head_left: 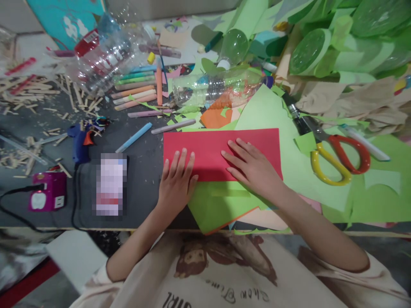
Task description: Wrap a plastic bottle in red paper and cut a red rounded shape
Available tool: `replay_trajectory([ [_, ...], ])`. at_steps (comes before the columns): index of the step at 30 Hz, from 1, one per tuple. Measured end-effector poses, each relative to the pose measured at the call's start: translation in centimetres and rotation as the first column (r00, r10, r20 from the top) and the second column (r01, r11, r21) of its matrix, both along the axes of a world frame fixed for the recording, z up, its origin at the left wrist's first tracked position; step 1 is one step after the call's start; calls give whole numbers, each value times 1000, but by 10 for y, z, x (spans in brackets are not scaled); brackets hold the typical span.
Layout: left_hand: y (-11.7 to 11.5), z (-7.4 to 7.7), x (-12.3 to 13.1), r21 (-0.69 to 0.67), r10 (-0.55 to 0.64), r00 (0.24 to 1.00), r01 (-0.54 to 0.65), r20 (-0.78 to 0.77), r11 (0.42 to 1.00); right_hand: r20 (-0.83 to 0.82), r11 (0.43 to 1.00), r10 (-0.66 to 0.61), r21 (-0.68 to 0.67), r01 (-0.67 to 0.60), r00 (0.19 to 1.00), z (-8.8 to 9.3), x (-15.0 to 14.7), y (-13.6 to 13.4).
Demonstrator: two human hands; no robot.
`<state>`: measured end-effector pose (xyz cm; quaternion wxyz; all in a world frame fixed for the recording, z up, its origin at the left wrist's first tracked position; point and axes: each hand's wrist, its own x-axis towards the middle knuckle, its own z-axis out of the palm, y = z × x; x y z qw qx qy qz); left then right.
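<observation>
A red sheet of paper (205, 147), a long rectangle, lies flat across the green papers in front of me. My left hand (176, 182) rests palm down on its lower left corner, fingers stretched out. On the right half of the sheet my right hand (252, 169) lies flat with its fingers spread. Beneath the red sheet, green paper (208, 209) shows along the near side, and a large pale green sheet (269, 111) reaches out behind and to the right.
Scissors (330, 162) with red and yellow handles lie at the right. To the left are a phone (109, 184), a blue glue gun (80, 143) and a purple power adapter (48, 191). Plastic bottles (205, 90), markers (138, 92), wooden sticks (30, 92) and paper scraps crowd the back.
</observation>
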<state>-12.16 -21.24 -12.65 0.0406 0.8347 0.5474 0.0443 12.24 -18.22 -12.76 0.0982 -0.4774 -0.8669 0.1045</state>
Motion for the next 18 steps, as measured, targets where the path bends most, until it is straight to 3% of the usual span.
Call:
replay_trajectory([
  [12, -1, -3, -1, 12, -5, 1000, 5, 15, 1000, -4, 1000, -2, -19, 1, 1000, -2, 2, 0],
  [18, -1, -4, -2, 35, -7, 1000, 6, 20, 999, 36, 998, 42, 35, -43, 998, -3, 5, 0],
])
